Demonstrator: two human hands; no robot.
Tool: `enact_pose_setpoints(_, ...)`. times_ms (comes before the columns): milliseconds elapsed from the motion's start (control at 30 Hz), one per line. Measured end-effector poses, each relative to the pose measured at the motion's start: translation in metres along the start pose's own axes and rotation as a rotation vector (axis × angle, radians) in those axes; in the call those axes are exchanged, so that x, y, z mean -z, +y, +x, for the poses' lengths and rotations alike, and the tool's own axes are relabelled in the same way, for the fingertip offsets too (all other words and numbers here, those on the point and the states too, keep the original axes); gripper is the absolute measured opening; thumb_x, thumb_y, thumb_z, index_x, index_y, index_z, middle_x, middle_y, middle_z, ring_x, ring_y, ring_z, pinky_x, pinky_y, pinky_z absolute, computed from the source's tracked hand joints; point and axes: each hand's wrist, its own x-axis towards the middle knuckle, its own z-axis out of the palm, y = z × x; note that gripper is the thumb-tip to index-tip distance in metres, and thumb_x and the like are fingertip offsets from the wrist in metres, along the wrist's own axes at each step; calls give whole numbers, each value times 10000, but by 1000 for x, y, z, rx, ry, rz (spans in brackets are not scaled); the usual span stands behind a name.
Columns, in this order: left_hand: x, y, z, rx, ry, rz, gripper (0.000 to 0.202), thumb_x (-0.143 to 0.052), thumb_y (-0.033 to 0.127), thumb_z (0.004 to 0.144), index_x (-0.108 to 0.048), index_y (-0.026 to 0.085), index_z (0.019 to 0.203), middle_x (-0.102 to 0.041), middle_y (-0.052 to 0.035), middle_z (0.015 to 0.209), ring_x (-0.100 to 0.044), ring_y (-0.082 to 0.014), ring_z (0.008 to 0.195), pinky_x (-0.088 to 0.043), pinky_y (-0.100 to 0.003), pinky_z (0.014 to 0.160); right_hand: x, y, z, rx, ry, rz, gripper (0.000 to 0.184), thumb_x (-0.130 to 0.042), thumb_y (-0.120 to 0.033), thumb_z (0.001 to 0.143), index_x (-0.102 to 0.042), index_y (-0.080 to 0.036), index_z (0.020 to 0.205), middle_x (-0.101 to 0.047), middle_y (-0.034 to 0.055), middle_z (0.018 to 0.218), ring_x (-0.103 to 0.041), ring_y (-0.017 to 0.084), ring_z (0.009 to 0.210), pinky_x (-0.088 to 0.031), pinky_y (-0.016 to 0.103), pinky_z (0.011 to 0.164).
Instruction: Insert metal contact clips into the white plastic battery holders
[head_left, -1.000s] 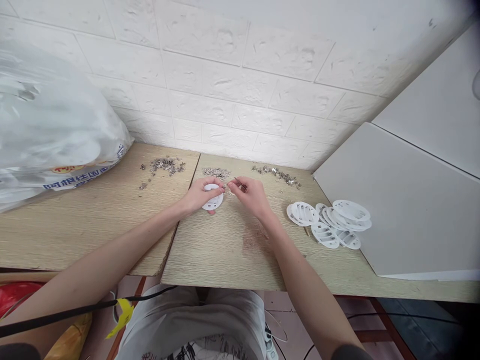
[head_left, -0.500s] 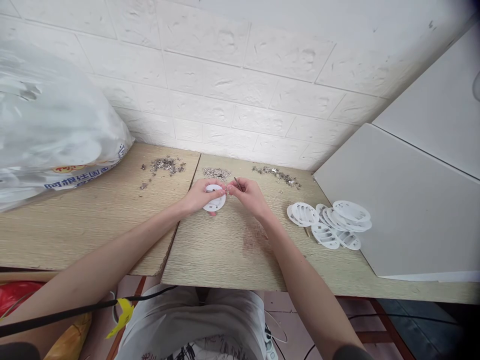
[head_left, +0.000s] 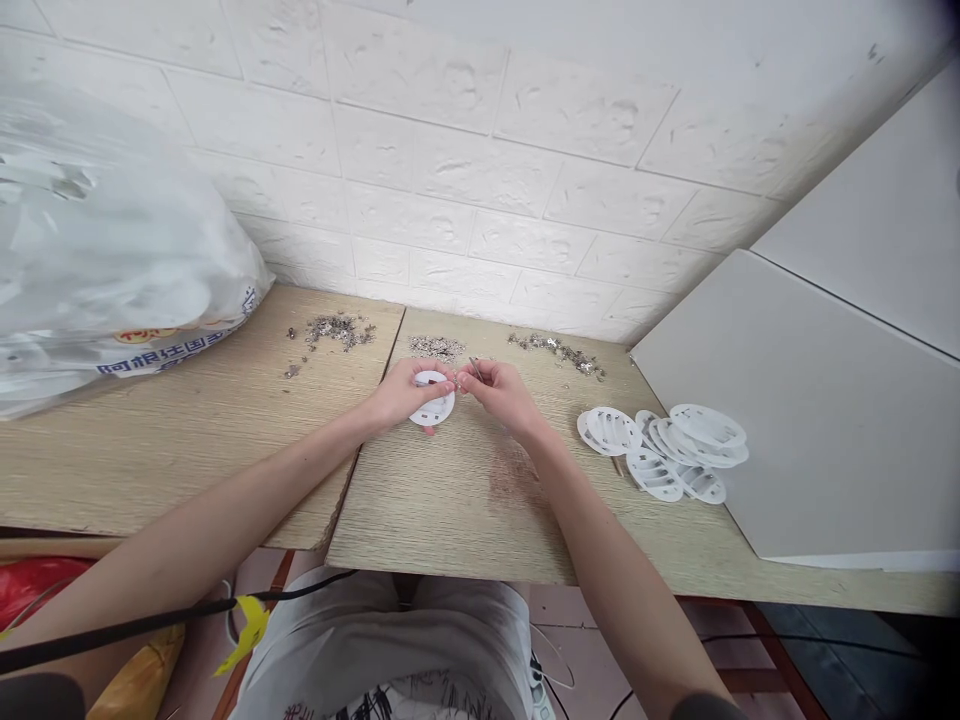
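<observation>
My left hand [head_left: 405, 392] grips a round white plastic disc [head_left: 433, 409] above the table, thumb on top and fingers beneath. Small metal bits show on the disc. Closed in a pinch, my right hand [head_left: 495, 388] meets the disc's right edge and holds a thin dark metal tool [head_left: 475, 368], perhaps tweezers. What sits at the fingertips between both hands is too small to make out. Just behind the hands lies a pile of tiny metal parts [head_left: 437, 347].
More small metal parts lie in a left heap [head_left: 339, 330] and a right heap [head_left: 559, 352]. Several white slotted discs [head_left: 656, 472] are stacked at right beside a grey panel [head_left: 825, 420]. A full plastic bag [head_left: 127, 270] stands at left; a white brick-patterned wall [head_left: 427, 150] rises behind.
The view has shifted slightly. My hands stay together at the disc's edge, and the tool in my right hand has tilted a little.
</observation>
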Motion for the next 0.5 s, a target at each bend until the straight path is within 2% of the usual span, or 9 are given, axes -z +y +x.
enact_pose_setpoints(233,0,-4,1,-23,-9,-34,242,-711,337,699,-609,183,856,-610,6,608,-595,-147,481,-513,-264,381,1,-1,0,-25,-12,34,324,-594,-484,769,-546,-173,693,-435,-52,606,-358,85,568,-300,244,567)
enact_pose_setpoints(500,-4,-2,3,-12,36,-69,272,-733,331,684,-609,169,863,-603,4,590,-583,-143,477,-513,-266,378,1,-1,2,30,43,-16,276,-555,-435,786,-565,-165,733,-507,-21,673,-433,106,631,-338,246,601)
